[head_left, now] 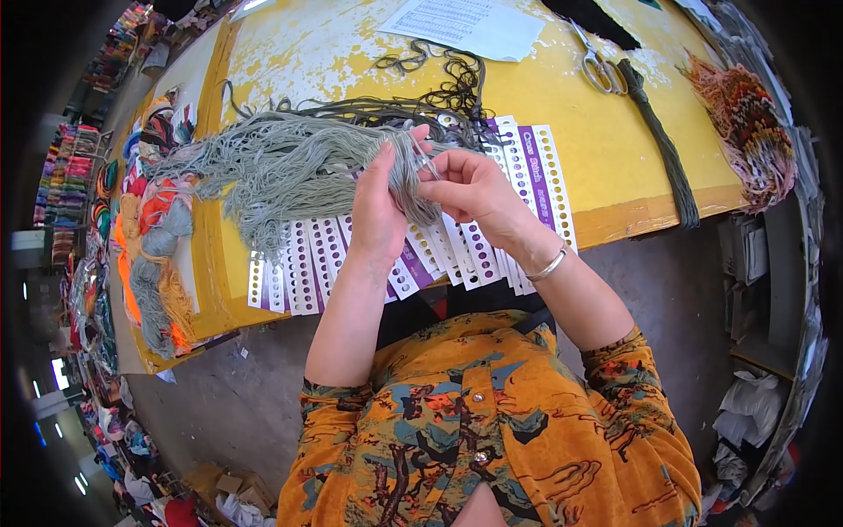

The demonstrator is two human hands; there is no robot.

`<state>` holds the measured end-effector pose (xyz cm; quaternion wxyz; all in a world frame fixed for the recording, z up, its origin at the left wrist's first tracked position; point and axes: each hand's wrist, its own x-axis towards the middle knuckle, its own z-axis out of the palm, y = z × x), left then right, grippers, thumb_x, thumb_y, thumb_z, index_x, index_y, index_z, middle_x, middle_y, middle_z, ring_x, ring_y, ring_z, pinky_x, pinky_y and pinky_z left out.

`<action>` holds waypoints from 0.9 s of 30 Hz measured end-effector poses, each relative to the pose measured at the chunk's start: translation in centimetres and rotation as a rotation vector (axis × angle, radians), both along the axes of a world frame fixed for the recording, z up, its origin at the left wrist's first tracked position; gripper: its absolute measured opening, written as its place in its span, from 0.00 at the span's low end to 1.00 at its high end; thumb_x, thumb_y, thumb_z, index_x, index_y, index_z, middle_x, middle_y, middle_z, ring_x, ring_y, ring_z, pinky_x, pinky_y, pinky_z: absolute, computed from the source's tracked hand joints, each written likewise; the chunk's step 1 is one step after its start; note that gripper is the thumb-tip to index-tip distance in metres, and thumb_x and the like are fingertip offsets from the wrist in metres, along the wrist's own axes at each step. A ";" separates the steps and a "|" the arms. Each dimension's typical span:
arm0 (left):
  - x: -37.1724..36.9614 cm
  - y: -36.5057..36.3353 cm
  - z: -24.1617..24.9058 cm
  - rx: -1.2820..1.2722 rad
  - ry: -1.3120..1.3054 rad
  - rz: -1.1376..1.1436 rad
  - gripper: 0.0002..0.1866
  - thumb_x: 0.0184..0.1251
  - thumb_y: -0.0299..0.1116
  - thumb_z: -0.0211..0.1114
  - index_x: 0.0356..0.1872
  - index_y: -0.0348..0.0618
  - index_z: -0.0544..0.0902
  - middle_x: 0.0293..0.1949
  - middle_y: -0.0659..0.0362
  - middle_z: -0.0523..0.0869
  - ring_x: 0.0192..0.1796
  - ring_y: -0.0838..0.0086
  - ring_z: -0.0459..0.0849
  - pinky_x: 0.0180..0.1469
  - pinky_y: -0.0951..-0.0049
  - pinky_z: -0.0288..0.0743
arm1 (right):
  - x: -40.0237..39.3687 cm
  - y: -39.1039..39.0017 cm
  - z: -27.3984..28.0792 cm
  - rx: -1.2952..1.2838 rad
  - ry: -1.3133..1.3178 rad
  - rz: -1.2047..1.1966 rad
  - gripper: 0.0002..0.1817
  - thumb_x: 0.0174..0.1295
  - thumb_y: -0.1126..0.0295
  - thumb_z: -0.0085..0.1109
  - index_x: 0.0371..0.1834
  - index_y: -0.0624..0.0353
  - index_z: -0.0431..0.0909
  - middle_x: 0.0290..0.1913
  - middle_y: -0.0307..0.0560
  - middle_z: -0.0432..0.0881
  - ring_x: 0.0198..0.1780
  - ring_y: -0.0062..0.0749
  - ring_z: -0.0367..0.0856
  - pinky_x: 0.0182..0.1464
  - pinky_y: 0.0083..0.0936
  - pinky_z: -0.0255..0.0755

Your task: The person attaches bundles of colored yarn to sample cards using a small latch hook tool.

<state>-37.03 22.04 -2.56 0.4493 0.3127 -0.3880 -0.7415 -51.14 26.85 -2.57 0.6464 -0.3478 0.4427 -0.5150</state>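
A large loose bundle of grey-green thread [290,162] lies across the yellow table. My left hand [381,206] is wrapped round its right end, thumb up along the strands. Close beside it, my right hand [474,193] has thumb and fingertips pinched together at the looped end of the bundle; the strands between them are small and partly hidden. Beneath the thread, purple-and-white punched thread cards [527,167] are fanned out along the table edge. Dark thread [461,83] lies tangled behind the bundle.
Scissors [601,72] and a dark green skein [659,145] lie to the right on the table [606,176]. A printed sheet [465,26] is at the back. Multicoloured yarn [746,132] sits far right; orange and grey skeins [158,255] hang at the left edge.
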 end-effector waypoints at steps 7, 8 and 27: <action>-0.1 -0.1 -0.1 -0.044 -0.039 0.012 0.25 0.77 0.46 0.47 0.59 0.35 0.78 0.46 0.59 0.82 0.47 0.78 0.80 0.55 0.73 0.72 | 0.1 0.2 -0.8 -0.026 0.036 -0.024 0.05 0.61 0.70 0.66 0.35 0.55 0.78 0.25 0.29 0.75 0.22 0.09 0.65 0.23 0.11 0.54; -0.1 -0.1 -0.1 -0.038 -0.028 0.009 0.24 0.77 0.45 0.48 0.59 0.35 0.78 0.44 0.60 0.83 0.45 0.79 0.79 0.52 0.74 0.72 | 0.0 0.1 -0.8 -0.027 0.036 -0.024 0.05 0.61 0.70 0.66 0.35 0.55 0.78 0.25 0.29 0.75 0.22 0.09 0.65 0.23 0.11 0.54; 2.4 -1.4 0.8 0.125 0.188 -0.264 0.24 0.62 0.26 0.65 0.60 0.32 0.75 0.30 0.66 0.79 0.31 0.82 0.76 0.39 0.79 0.71 | -1.8 -0.3 -0.5 0.002 -0.115 0.013 0.05 0.64 0.71 0.63 0.31 0.57 0.77 0.26 0.32 0.77 0.24 0.09 0.66 0.23 0.11 0.56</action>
